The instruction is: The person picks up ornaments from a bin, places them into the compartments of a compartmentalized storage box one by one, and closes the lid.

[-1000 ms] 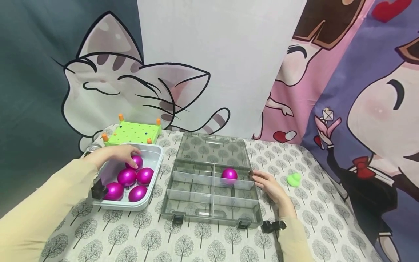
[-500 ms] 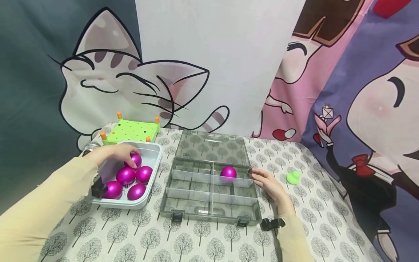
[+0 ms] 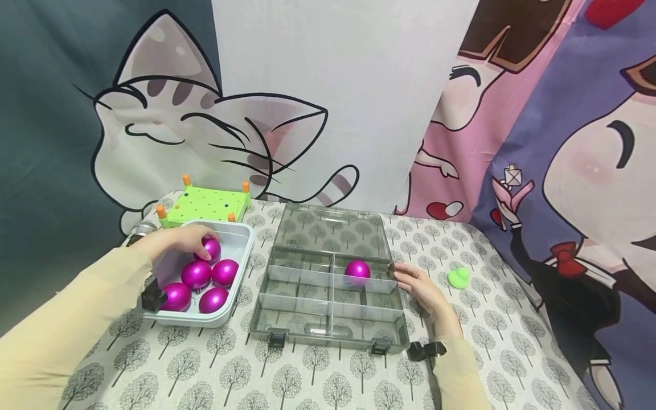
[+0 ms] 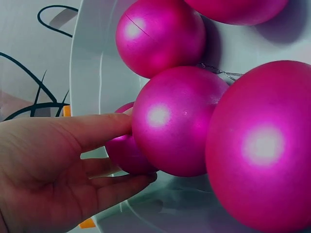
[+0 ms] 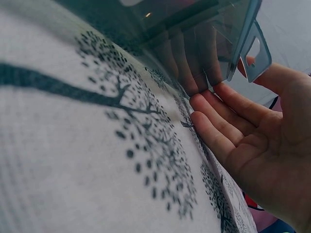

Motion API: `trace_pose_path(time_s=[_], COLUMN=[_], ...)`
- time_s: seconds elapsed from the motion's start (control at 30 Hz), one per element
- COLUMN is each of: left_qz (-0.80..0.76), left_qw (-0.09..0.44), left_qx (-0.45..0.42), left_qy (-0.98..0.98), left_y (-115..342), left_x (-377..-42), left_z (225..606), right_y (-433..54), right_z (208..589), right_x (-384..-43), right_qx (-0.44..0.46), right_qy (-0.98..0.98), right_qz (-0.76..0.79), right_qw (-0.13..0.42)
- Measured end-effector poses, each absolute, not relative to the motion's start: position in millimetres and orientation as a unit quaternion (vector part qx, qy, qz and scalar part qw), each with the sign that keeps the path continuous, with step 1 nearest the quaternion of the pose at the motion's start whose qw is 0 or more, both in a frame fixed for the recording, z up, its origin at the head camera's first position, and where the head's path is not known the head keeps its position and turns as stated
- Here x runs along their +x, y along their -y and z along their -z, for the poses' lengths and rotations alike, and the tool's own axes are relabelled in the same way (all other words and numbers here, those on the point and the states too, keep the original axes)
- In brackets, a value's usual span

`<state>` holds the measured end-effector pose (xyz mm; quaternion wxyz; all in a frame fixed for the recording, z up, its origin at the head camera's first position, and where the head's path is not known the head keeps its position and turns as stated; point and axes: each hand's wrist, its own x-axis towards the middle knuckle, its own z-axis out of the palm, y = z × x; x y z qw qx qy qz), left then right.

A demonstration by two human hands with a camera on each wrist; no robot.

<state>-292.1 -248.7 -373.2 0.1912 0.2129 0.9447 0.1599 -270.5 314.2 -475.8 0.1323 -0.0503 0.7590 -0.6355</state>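
At the far end of the pale plastic tub [image 3: 245,267], my left hand [image 3: 189,237] pinches a shiny magenta bauble [image 3: 212,249] between thumb and fingers. In the left wrist view that bauble [image 4: 127,154] is partly hidden behind another bauble [image 4: 177,121]. Several more magenta baubles [image 3: 224,273] lie in the tub, and a silver cord [image 4: 219,71] shows between them. My right hand [image 3: 421,289] touches the right side of a grey see-through compartment box [image 3: 292,340], fingers nearly straight, thumb by a side tab [image 5: 257,53]. One bauble [image 3: 357,271] sits in the box's far right compartment.
The box's lid [image 3: 335,232] lies opened back, away from me. Behind the tub stands a green pegged board [image 3: 209,205] with orange legs. A small green duck-like toy [image 3: 458,278] rests on the tree-print tablecloth [image 3: 297,387] at right. Printed curtains [image 3: 333,85] hang behind.
The view has tilted slightly. My left hand has stayed at the far bauble, its hold shifting only a little. My right hand has kept its place at the box.
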Motion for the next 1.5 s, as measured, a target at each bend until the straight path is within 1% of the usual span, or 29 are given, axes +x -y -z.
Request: trace_pose_path(time_s=[0.17, 0.63, 0.8, 1.13, 1.5], left_qz=[-0.175, -0.211, -0.221, -0.249, -0.28], left_qw=[0.167, 0.145, 0.121, 0.046, 0.005], left_qx=[0.222, 0.216, 0.229, 0.24, 0.251], left_qy=[-0.945, -0.942, -0.94, -0.937, -0.927], left_y=[250, 253, 255, 248, 224], left_x=[-290, -282, -279, -272, -273], left_z=[372, 364, 361, 352, 341], right_y=[-313, -314, -313, -313, -311], right_z=[475, 472, 471, 473, 473], right_x=[-270, -271, -271, -270, -270], right_qx=[-0.048, -0.057, -0.063, -0.058, -0.057], right_qy=[-0.759, -0.755, -0.75, -0.749, -0.751], right_qz=[0.636, 0.64, 0.644, 0.646, 0.645], right_qw=[0.132, 0.133, 0.136, 0.133, 0.129])
